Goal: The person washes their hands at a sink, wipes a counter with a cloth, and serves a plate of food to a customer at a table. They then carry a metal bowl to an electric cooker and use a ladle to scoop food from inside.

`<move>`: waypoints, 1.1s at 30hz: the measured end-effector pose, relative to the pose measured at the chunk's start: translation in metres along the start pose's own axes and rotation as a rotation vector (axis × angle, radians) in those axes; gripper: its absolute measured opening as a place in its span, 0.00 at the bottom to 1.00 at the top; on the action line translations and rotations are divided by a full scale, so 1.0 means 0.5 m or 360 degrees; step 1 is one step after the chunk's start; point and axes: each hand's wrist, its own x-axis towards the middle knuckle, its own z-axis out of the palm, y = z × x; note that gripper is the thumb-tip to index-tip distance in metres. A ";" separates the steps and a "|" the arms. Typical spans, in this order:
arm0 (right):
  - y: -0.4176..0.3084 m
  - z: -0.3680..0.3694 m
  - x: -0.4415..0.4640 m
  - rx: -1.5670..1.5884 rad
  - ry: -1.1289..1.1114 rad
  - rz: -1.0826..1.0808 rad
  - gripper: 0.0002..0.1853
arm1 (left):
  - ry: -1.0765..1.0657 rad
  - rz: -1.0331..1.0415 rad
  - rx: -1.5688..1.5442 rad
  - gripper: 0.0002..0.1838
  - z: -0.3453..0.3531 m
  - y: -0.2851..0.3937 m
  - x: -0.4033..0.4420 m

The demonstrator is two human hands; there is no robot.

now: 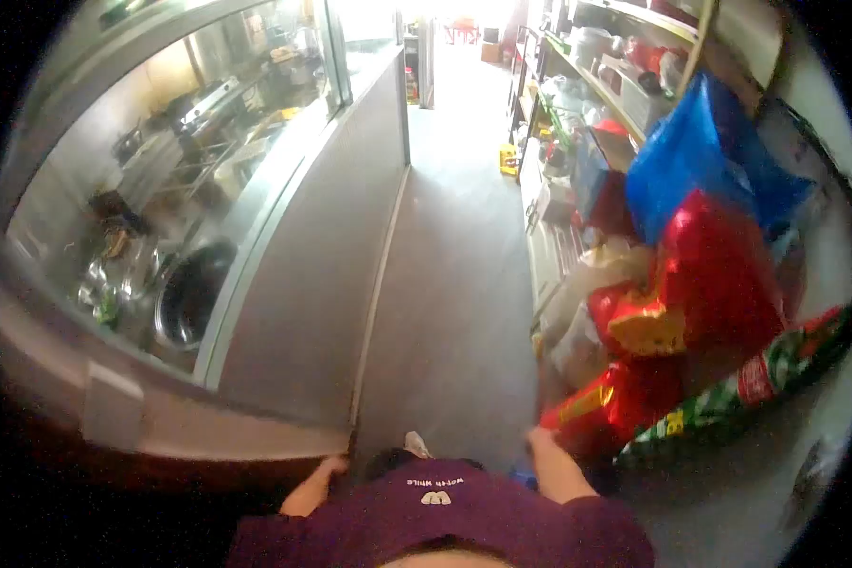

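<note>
At the lower left, my left hand (331, 468) hangs beside my body, close to the foot of the corridor wall (303, 284). My right hand (543, 445) hangs lower right, nearest a shiny red bag (596, 407) on the right side; I cannot tell if they touch. The fingers of both hands are too small and blurred to make out. No held object shows in either hand. Below me, one light shoe tip (416, 443) appears past the purple shirt (445, 511).
A narrow floor (454, 246) runs ahead to a bright opening. Glass windows on the left show a kitchen with a dark wok (194, 293). Shelves (601, 80) line the right, with a blue bag (686, 156), a red bag (715, 270) and a green patterned package (738, 393).
</note>
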 end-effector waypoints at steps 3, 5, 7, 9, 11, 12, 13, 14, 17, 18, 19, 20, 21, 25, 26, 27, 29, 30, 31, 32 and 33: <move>0.220 0.180 0.056 0.0519 -0.0511 0.0250 0.18 | 0.0564 0.0512 -0.0057 0.16 -0.216 0.329 0.200; 0.224 0.069 -0.024 0.1798 -0.0645 0.0712 0.19 | 0.0339 0.0463 -0.0417 0.18 -0.377 0.607 0.239; 0.256 0.059 0.007 0.2025 -0.0444 0.1147 0.21 | 0.0384 0.0925 -0.0484 0.17 -0.478 0.794 0.334; 0.262 0.010 0.125 0.1932 -0.0490 0.1087 0.18 | 0.0205 0.0918 -0.0871 0.16 -0.567 0.944 0.416; 0.266 -0.041 0.275 0.1828 -0.0532 0.1026 0.15 | -0.0063 0.0774 -0.1328 0.15 -0.642 1.050 0.496; 0.249 -0.089 0.395 0.1795 -0.0529 0.0963 0.14 | 0.0007 0.0687 -0.1693 0.14 -0.669 1.086 0.529; 0.224 -0.118 0.482 0.1759 -0.0559 0.0922 0.13 | 0.0112 0.0623 -0.1351 0.14 -0.685 1.072 0.613; 0.195 -0.144 0.563 0.1718 -0.0601 0.0885 0.12 | 0.0210 0.0541 -0.1009 0.14 -0.691 1.035 0.723; 0.039 -0.535 0.820 0.1252 0.0041 0.0117 0.16 | 0.0340 0.0380 -0.0182 0.17 -0.705 0.983 0.762; -0.005 -0.625 0.937 0.1429 0.0056 0.0176 0.15 | 0.0165 -0.0093 -0.0224 0.18 -0.710 0.953 0.806; -0.086 -0.804 0.952 0.0925 0.0591 -0.0171 0.13 | 0.0140 -0.0153 -0.0253 0.17 -0.735 0.932 0.827; -0.112 -0.871 1.088 0.1111 0.0513 -0.0270 0.13 | 0.0115 -0.0213 -0.0281 0.16 -0.761 0.912 0.846; -0.159 -0.990 1.141 0.1053 0.0730 -0.0485 0.12 | 0.0256 -0.0150 -0.0120 0.12 -0.755 0.852 0.919; -0.294 -1.329 1.290 0.1976 0.0519 -0.0508 0.09 | 0.0056 -0.0378 -0.0098 0.11 -0.846 0.848 1.074; -0.320 -1.369 1.323 0.2057 0.0559 -0.0471 0.09 | -0.0004 -0.0453 -0.0078 0.11 -0.886 0.847 1.099; -0.326 -1.381 1.378 0.2017 0.0493 -0.0348 0.09 | -0.0036 -0.0396 0.0070 0.11 -0.945 0.887 1.157; -0.249 -1.294 1.579 0.1815 0.0284 -0.0186 0.09 | -0.0089 -0.0177 0.0484 0.13 -1.060 0.999 1.276; -0.253 -1.340 1.528 0.1658 0.0158 -0.0026 0.09 | -0.0116 -0.0014 0.0746 0.14 -1.115 1.076 1.341; -0.237 -1.325 1.523 0.1598 0.0364 -0.0007 0.10 | -0.0143 0.0149 0.1006 0.15 -1.168 1.154 1.395; -0.212 -1.326 1.519 0.1530 0.0013 0.0228 0.11 | 0.0096 -0.0069 0.0400 0.17 -1.216 1.243 1.448; -0.167 -1.288 1.549 0.1432 -0.0258 0.0405 0.12 | 0.0401 -0.0179 -0.0238 0.18 -1.267 1.338 1.494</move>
